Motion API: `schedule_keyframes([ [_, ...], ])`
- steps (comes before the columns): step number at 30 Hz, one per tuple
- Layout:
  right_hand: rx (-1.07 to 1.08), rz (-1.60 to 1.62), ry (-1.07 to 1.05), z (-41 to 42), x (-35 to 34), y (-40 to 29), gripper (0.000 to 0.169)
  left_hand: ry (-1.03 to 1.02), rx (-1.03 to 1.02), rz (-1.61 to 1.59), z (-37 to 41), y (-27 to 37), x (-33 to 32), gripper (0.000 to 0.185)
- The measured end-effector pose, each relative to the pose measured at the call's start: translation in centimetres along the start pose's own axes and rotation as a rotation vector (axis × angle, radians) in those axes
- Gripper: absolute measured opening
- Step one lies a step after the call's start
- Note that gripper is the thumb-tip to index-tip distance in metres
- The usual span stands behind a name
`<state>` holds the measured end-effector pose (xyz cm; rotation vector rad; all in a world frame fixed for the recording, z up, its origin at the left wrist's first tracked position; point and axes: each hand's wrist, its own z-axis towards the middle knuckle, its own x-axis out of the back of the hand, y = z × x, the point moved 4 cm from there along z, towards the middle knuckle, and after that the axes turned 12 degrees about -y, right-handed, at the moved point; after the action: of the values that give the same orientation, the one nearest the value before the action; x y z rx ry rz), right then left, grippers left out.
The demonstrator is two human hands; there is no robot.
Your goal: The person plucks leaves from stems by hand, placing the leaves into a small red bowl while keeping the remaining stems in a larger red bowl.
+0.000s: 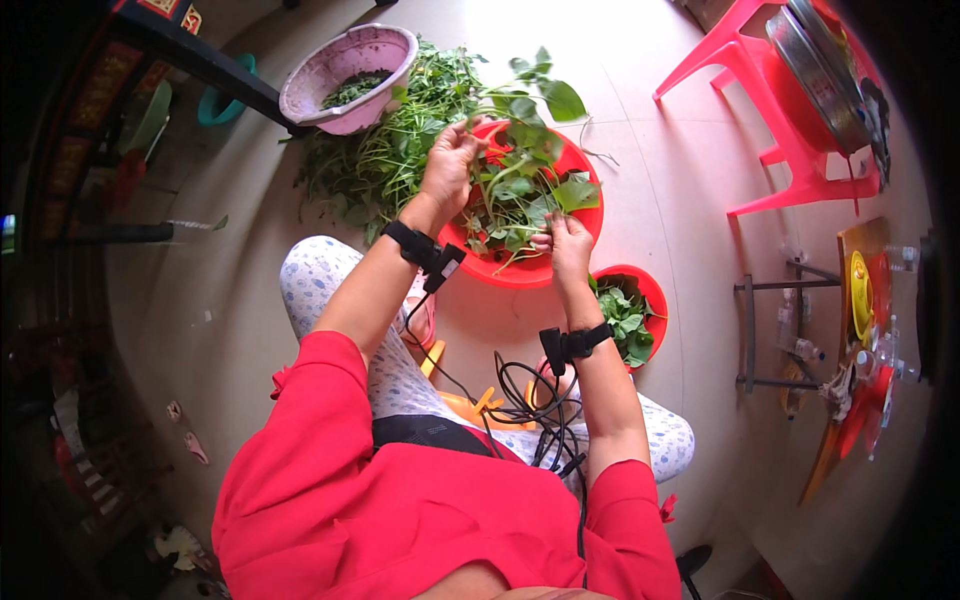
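My left hand [452, 161] is closed on a leafy green stem [517, 101] above the left rim of a large red plastic basin [592, 161]. Over the basin's right side, my right hand [564, 238] pinches a leaf or stem between thumb and fingers; which one is too small to tell. Loose stems and leaves [517, 187] lie in the basin. Beyond my left hand spreads a big heap of leafy stems [375, 169] on the floor. A smaller red container [660, 330] with picked leaves [626, 322] stands beside my right forearm.
A pink basin [296, 86] with dark green bits stands at the heap's far left. Black cables [517, 405] run from my wristbands to my lap. At right are a pink plastic stool [795, 172] and a wooden board [832, 442] with bottles. Dark furniture [210, 71] stands at upper left.
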<state>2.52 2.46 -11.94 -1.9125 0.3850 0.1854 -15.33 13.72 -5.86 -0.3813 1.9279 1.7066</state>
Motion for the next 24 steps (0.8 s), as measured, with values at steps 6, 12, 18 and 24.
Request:
schedule_keyframes([
  [6, 0.040, 0.224, 0.158, 0.8, 2.5, 2.2, 0.028, 0.022, -0.022, -0.296, 1.9, 2.7, 3.2, 0.021],
  [12, 0.058, 0.251, -0.011, 1.2, 2.5, 2.9, 0.026, 0.052, -0.082, -0.331, 2.4, 3.5, 3.6, 0.020],
  [18, -0.185, -0.031, -0.266, 0.8, 1.7, 2.5, 0.037, 0.076, -0.027, -0.279, 1.5, 1.3, 3.4, 0.039],
  [24, -0.142, -0.333, -0.252, -0.1, 5.6, 1.5, 0.031, -0.180, 0.270, -0.287, -0.5, -0.5, 1.4, 0.028],
])
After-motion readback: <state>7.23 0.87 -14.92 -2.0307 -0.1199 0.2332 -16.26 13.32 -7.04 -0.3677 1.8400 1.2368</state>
